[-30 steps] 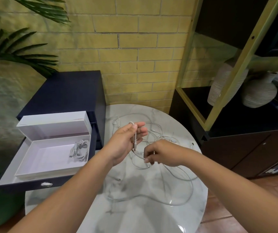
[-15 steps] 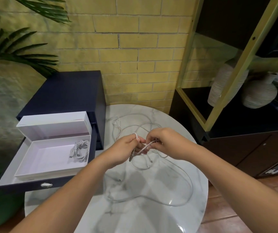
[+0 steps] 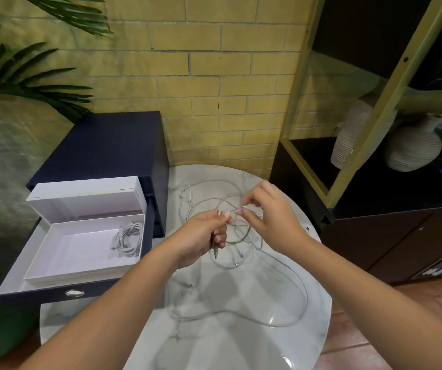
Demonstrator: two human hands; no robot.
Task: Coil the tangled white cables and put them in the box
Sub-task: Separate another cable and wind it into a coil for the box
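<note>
Item: tangled white cables (image 3: 237, 240), loose on a round marble desk (image 3: 241, 345), partly lifted by two bare hands. Left hand (image 3: 201, 236): fingers (image 3: 221, 236) curled into a fist round one strand, thumb and forefinger pinching it at the top of the fist; a short end with a plug (image 3: 215, 252) hangs straight down below the fist, pointing at the desk. Right hand (image 3: 273, 220): thumb and forefinger pinch a strand at their tips, the other fingers (image 3: 253, 197) raised and loosely spread, holding nothing. Between the two pinches a short stretch of cable runs roughly left to right, just above the desk. Remainder of the cables: a knot of small loops under and behind the hands, and one large slack loop lying flat on the desk on the near side, its long axis running from the hands toward the near right edge. Box (image 3: 78, 252): white, open, lid standing upright at the back, set on the pulled-out drawer (image 3: 14, 276) of a dark blue cabinet (image 3: 102, 145) left of the desk. Contents: one coiled cable (image 3: 128, 239) against the right wall.
</note>
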